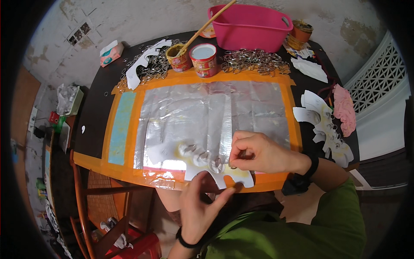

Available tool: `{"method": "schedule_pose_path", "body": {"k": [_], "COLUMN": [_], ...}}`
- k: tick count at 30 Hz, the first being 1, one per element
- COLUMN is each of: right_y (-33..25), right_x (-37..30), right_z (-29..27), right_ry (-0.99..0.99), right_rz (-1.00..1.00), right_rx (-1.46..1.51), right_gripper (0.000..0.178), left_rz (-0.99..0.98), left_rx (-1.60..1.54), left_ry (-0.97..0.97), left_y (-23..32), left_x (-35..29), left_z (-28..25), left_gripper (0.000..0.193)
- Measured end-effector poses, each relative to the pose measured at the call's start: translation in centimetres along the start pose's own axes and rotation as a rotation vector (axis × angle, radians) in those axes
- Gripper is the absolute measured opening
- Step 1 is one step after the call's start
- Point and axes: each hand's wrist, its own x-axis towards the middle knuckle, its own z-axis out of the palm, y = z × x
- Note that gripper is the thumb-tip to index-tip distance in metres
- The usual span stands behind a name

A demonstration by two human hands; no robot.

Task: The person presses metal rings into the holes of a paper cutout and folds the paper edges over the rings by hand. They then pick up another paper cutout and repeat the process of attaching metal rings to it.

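A white paper cutout [245, 178] with a scalloped, yellow-smeared edge lies at the near edge of the table, with several metal rings [215, 165] along it. My left hand [200, 205] grips its near edge, the thumb stretched toward the right end. Above that end my right hand [261, 153] pinches a small metal ring [233, 165] between thumb and fingertips, close against the paper. Part of the cutout's near side is hidden by my left fingers.
Heaps of metal rings [254, 61] lie at the back beside two red tins [203, 64], one holding a wooden stick [211, 20]. Behind stands a pink tub [250, 32]. More white cutouts [323, 125] and a pink cloth [344, 110] rest at right. A wooden chair [82, 207] stands at near left.
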Motion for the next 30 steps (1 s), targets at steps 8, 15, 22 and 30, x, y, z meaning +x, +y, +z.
{"method": "schedule_pose_path", "body": {"k": [8,15,22,30], "right_y": [0.2,0.2,0.5,0.2], "right_x": [0.2,0.1,0.2,0.4], "right_z": [0.4,0.5,-0.1,-1.4], "right_ry": [0.075,0.098,0.06,-0.093], "right_rz": [-0.197,-0.212,-0.4,-0.472], "right_rx": [-0.457,-0.498,-0.58,-0.527], "right_gripper": [0.01,0.009,0.012,0.015], "left_rz": [0.529,0.484,0.408,0.495], "left_rx": [0.294,0.18,0.147,0.162], "left_ry": [0.253,0.037,0.009,0.001], "left_y": [1.4,-1.0,-0.9,-1.6], "left_x": [2.1,4.9,5.3,5.2], "left_z": [-0.8,2.5,2.3,2.2], "left_gripper": [0.045,0.049,0.044,0.018]}}
